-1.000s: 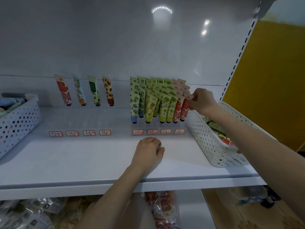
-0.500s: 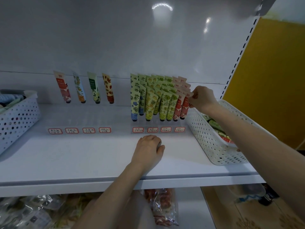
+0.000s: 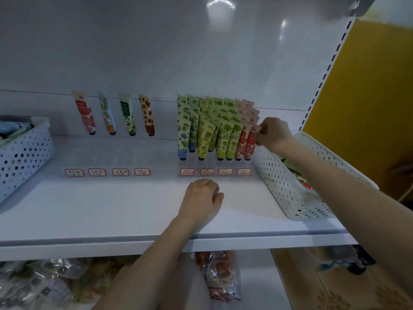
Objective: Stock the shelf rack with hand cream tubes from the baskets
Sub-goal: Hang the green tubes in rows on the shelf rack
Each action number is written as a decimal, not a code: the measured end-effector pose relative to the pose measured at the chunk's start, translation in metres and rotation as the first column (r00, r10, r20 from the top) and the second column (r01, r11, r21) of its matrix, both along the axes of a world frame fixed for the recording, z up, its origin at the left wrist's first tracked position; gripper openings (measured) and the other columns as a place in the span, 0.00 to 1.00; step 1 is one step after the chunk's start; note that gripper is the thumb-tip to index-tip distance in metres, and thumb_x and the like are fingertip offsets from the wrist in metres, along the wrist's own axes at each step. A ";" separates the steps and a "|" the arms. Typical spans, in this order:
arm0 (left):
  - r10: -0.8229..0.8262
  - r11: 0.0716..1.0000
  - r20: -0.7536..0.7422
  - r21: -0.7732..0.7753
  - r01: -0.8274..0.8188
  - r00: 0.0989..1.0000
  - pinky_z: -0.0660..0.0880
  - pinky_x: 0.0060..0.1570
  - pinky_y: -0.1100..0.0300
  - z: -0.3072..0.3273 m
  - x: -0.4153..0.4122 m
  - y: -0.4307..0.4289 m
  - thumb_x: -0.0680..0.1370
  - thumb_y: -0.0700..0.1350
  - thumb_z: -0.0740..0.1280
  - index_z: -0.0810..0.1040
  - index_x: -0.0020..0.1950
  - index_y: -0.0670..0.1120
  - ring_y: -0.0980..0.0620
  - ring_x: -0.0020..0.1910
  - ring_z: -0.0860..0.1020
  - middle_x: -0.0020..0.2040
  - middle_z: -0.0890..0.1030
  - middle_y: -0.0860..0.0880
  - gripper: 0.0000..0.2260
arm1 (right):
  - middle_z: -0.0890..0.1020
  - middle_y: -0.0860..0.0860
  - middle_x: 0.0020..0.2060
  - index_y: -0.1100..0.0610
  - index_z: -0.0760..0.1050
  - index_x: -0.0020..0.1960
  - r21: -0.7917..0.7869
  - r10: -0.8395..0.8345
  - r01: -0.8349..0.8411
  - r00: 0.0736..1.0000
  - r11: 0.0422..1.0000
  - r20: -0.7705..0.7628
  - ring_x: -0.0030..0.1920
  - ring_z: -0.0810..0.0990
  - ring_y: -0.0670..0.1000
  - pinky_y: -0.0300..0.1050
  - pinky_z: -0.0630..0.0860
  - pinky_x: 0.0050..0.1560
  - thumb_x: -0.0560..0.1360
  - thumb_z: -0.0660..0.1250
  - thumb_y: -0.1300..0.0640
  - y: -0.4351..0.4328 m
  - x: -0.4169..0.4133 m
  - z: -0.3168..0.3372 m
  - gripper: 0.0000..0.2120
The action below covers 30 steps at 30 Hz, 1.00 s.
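Since the right hand (image 3: 273, 134) has the top crimp of the red tube (image 3: 249, 143) pinched between thumb and fingertips, the job now is just seating it properly. The tube stands at the front of the rightmost row in the rack (image 3: 215, 166), near the shelf's (image 3: 111, 209) right end, just beside the white basket (image 3: 290, 175). I'd press the cap straight down into its slot and keep the tube at the same lean as the ones behind. That way it doesn't nudge the green tubes (image 3: 225, 139) next door. Only let go once it stands by itself.

The left hand (image 3: 202, 198) rests on the shelf near the front edge, fingers loosely curled, nothing in them that I can see.

Versus a second ago, basically nothing differs: same pinch on the same tube, left hand in the same spot. More tubes wait in the basket.
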<state>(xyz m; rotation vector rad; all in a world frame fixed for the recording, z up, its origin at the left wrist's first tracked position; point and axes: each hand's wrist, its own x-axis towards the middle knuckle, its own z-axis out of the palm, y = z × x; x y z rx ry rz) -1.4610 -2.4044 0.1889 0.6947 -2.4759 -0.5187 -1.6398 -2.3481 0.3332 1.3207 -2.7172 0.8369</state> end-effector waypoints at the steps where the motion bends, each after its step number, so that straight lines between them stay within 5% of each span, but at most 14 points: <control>1: -0.001 1.000 -0.002 0.004 0.001 1.000 0.71 0.49 0.53 0.000 0.000 0.000 0.77 0.47 0.61 0.77 0.43 0.41 0.49 0.44 0.73 0.42 0.78 0.48 0.11 | 0.82 0.65 0.44 0.69 0.74 0.39 0.020 -0.001 0.000 1.000 1.000 0.003 0.47 0.82 0.61 0.49 0.77 0.41 0.75 0.60 0.67 -0.001 0.000 0.002 0.08; 4: -0.004 1.000 -0.004 0.003 0.004 1.000 0.71 0.49 0.54 -0.001 0.000 -0.001 0.77 0.47 0.61 0.77 0.43 0.41 0.49 0.44 0.73 0.42 0.77 0.48 0.11 | 0.83 0.63 0.43 0.62 0.71 0.33 0.063 0.012 -0.011 1.000 0.998 -0.019 0.46 0.82 0.59 0.48 0.77 0.43 0.76 0.58 0.67 -0.006 0.001 0.006 0.13; 9: -0.006 1.000 -0.004 -0.009 0.006 1.000 0.71 0.49 0.54 -0.002 0.000 0.000 0.77 0.47 0.61 0.77 0.42 0.42 0.49 0.43 0.72 0.42 0.77 0.48 0.11 | 0.82 0.63 0.45 0.68 0.77 0.44 0.078 0.020 -0.016 0.999 0.997 -0.050 0.48 0.81 0.60 0.50 0.78 0.50 0.76 0.57 0.67 -0.008 0.000 0.005 0.10; 12: -0.010 1.000 -0.007 -0.013 0.010 1.000 0.71 0.49 0.54 -0.001 0.000 0.000 0.77 0.47 0.61 0.77 0.43 0.42 0.50 0.43 0.72 0.42 0.77 0.48 0.11 | 0.82 0.63 0.45 0.69 0.77 0.45 0.076 0.023 -0.018 0.998 0.997 -0.064 0.48 0.80 0.60 0.46 0.74 0.42 0.76 0.56 0.68 -0.008 0.001 0.003 0.11; 19: -0.005 1.000 -0.002 0.002 0.005 1.000 0.71 0.49 0.53 -0.001 0.001 -0.001 0.77 0.47 0.61 0.77 0.43 0.41 0.49 0.43 0.73 0.42 0.77 0.48 0.11 | 0.82 0.63 0.46 0.70 0.77 0.47 0.058 0.019 -0.016 0.999 0.998 -0.044 0.49 0.80 0.60 0.49 0.75 0.50 0.76 0.55 0.68 -0.009 0.004 0.002 0.12; 22: -0.006 1.000 -0.012 0.006 0.006 1.000 0.71 0.49 0.54 0.000 0.001 0.000 0.77 0.47 0.61 0.77 0.43 0.41 0.49 0.43 0.73 0.41 0.78 0.48 0.11 | 0.82 0.63 0.44 0.70 0.76 0.46 0.044 -0.015 0.015 1.000 0.999 0.000 0.48 0.81 0.60 0.48 0.77 0.44 0.75 0.56 0.68 -0.009 0.000 0.001 0.10; 26: -0.008 1.000 -0.022 -0.009 0.008 1.000 0.70 0.50 0.55 0.000 0.001 0.001 0.77 0.47 0.61 0.78 0.45 0.41 0.49 0.45 0.73 0.44 0.78 0.47 0.10 | 0.83 0.63 0.44 0.64 0.73 0.37 0.042 -0.043 0.041 0.998 0.998 0.041 0.47 0.82 0.60 0.52 0.79 0.49 0.75 0.60 0.68 -0.006 -0.004 0.004 0.09; 30: -0.004 1.000 -0.029 -0.009 0.004 1.000 0.70 0.50 0.56 0.000 0.001 0.000 0.77 0.47 0.62 0.78 0.45 0.41 0.49 0.45 0.73 0.44 0.79 0.47 0.10 | 0.82 0.63 0.44 0.65 0.74 0.38 0.067 -0.023 0.021 0.999 0.997 0.029 0.47 0.82 0.59 0.40 0.74 0.35 0.75 0.57 0.68 -0.007 0.003 0.005 0.10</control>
